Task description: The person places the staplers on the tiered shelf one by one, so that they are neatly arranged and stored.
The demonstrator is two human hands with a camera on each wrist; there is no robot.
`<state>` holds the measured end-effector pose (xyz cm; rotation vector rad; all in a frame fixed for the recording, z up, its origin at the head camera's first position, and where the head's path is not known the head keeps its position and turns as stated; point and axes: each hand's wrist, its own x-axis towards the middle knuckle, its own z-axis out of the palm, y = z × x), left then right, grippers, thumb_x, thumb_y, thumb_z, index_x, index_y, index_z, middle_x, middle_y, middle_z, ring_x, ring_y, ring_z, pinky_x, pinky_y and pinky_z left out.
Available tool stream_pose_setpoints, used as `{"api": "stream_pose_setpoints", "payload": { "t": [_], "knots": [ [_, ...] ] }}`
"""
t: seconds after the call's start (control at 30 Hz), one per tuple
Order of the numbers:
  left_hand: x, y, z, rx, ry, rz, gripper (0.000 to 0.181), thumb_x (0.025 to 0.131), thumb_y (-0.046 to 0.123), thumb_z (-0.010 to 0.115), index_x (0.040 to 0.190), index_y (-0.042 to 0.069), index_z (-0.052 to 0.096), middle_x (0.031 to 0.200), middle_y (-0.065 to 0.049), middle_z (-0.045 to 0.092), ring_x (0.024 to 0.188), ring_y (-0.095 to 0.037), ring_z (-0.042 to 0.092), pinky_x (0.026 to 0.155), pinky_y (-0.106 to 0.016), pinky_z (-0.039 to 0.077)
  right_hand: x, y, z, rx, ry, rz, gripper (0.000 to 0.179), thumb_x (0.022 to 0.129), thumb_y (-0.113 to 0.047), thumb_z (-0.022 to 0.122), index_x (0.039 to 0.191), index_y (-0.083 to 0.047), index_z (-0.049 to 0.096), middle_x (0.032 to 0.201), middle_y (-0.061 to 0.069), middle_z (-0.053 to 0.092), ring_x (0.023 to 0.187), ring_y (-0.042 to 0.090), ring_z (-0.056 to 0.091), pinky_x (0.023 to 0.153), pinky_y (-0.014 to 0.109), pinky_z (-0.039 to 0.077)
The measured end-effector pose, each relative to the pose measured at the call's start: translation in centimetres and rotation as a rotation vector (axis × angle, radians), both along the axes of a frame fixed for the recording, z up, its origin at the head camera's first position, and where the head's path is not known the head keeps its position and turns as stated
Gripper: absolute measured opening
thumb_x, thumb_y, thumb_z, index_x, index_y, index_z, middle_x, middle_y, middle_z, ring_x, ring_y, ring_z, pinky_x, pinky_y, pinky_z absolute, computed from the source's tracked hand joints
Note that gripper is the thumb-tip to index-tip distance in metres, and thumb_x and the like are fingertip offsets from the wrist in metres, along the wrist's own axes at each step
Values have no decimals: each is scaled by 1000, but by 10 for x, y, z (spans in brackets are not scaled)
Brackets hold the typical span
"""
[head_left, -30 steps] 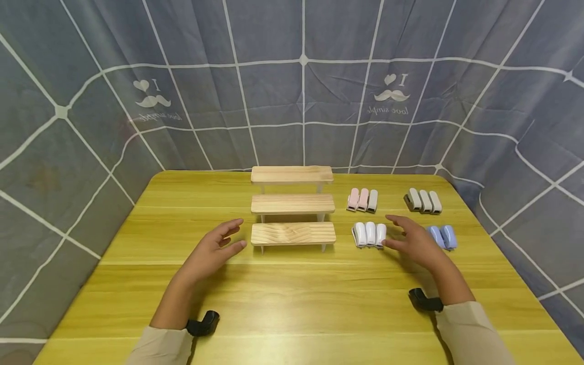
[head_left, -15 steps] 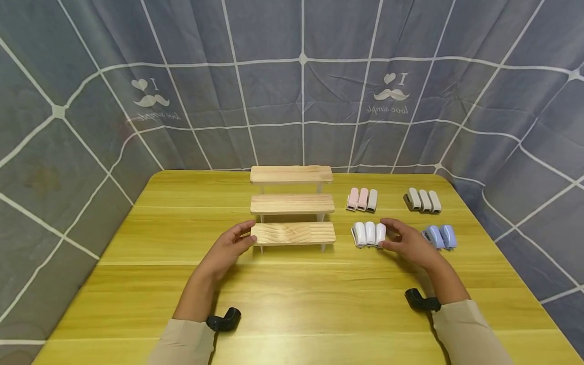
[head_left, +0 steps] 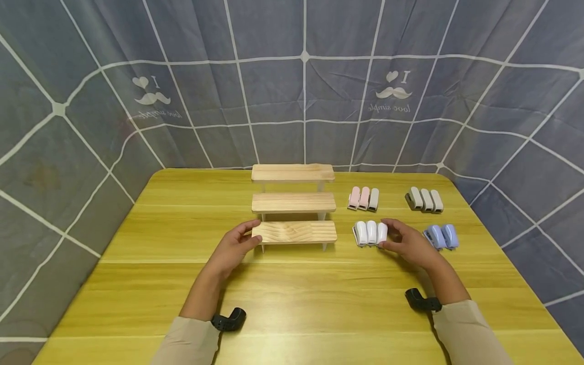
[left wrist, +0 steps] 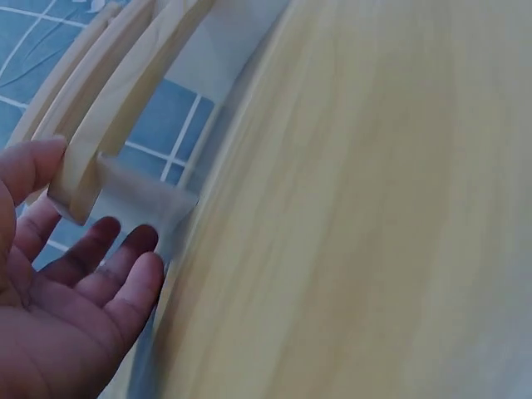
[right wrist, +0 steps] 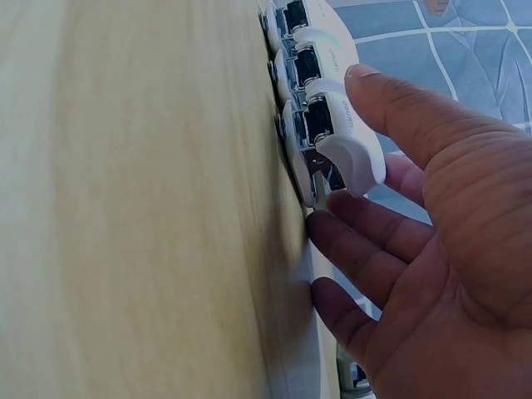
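Observation:
A three-step wooden display stand [head_left: 294, 231] on pale legs stands mid-table. My left hand [head_left: 231, 249] grips the left end of its lowest step, the thumb at the front edge and the index finger behind. In the left wrist view, my thumb touches the end of the plank [left wrist: 112, 104] and the other fingers curve below it. Three white mini staplers stand in a row right of the stand. My right hand [head_left: 407, 246] pinches the rightmost white stapler [right wrist: 353, 158] between thumb and index finger, while the remaining fingers lie near the tabletop.
Behind the white staplers are two pink staplers [head_left: 359, 197] and a grey one [head_left: 373, 199]. Three grey-white staplers [head_left: 426, 200] stand at the back right, with blue staplers [head_left: 442, 236] nearer. A grey checked curtain [head_left: 274, 91] surrounds the yellow wooden table [head_left: 319, 304].
My left hand has moved right, onto the end of the lowest step. My right hand has shifted slightly left and closed its thumb and index finger on the rightmost white stapler.

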<state>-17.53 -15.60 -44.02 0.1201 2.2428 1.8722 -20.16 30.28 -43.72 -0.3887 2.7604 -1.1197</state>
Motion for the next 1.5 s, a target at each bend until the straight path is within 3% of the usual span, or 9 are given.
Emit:
{"api": "stream_pose_setpoints", "payload": {
  "t": [0.1,0.2,0.3,0.4,0.97,1.2,1.5],
  "knots": [
    [0,1,-2,-40,74,12,48,99,20,64,144,9,51,157,-5,34,139,-33,38,110,-49,35,0,0,1,5,-2,-4,69,94,-22,72,147,6,39,143,29,47,130,47,46,103,59,37],
    [1,2,-3,-96,199,35,42,97,17,66,137,4,58,158,-3,34,141,-32,37,108,-48,37,-1,0,1,8,-6,-12,70,93,-24,72,148,5,39,144,29,46,130,47,45,103,60,37],
    [1,2,-4,-138,298,56,35,95,15,69,127,1,65,154,-2,42,137,-29,42,105,-46,42,-1,0,2,19,-3,-18,71,93,-26,73,148,4,39,143,29,47,129,47,46,103,60,37],
    [1,2,-5,-154,333,65,32,95,17,70,123,2,69,146,-1,51,133,-26,48,102,-45,45,-1,0,2,34,7,-22,71,92,-26,73,147,3,40,142,29,49,127,47,48,102,60,38],
    [1,5,-9,-94,314,68,32,97,15,66,125,0,67,145,-4,51,131,-26,48,99,-43,44,-1,-6,4,95,46,-17,67,93,-20,72,147,2,39,140,31,48,123,50,50,99,60,40],
    [16,14,21,-112,278,73,30,98,4,62,124,-9,64,146,-17,49,130,-32,49,98,-40,44,0,-5,0,121,60,-21,68,92,-21,73,146,1,39,139,31,50,121,50,52,98,61,41],
    [20,15,23,-106,268,72,30,97,4,62,124,-10,64,145,-17,50,129,-32,50,95,-32,45,1,-4,-4,176,106,-39,66,91,-25,74,145,-2,44,135,29,55,114,46,58,94,59,45]
  ]
}}
